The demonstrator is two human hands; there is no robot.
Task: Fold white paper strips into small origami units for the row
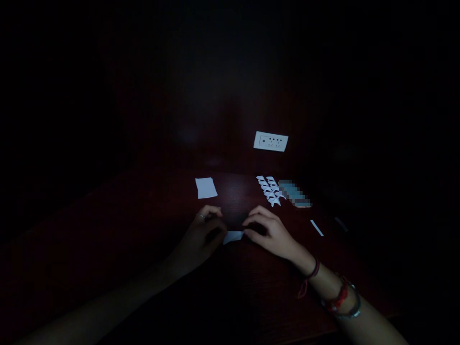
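The small paper (pixel 233 236) is in the lower centre of the frame, between the two hands, just above the dark table (pixel 151 215) or resting on it; I cannot tell which. The left hand (pixel 201 237) appears to pinch its left end between thumb and finger, and the right hand (pixel 276 235) appears to pinch its right end in the same way.

About the progress, I judge that the work is partly done. Right of the centre, the folded pieces (pixel 271 189) lie close together in two rows; these look finished, but I cannot count them exactly. The paper in the hands seems only partly shaped. Left of the centre, a flat sheet (pixel 206 188) lies untouched, and whether there are more sheets under it, I cannot tell. A thin white strip (pixel 316 227) lies apart, at the right.
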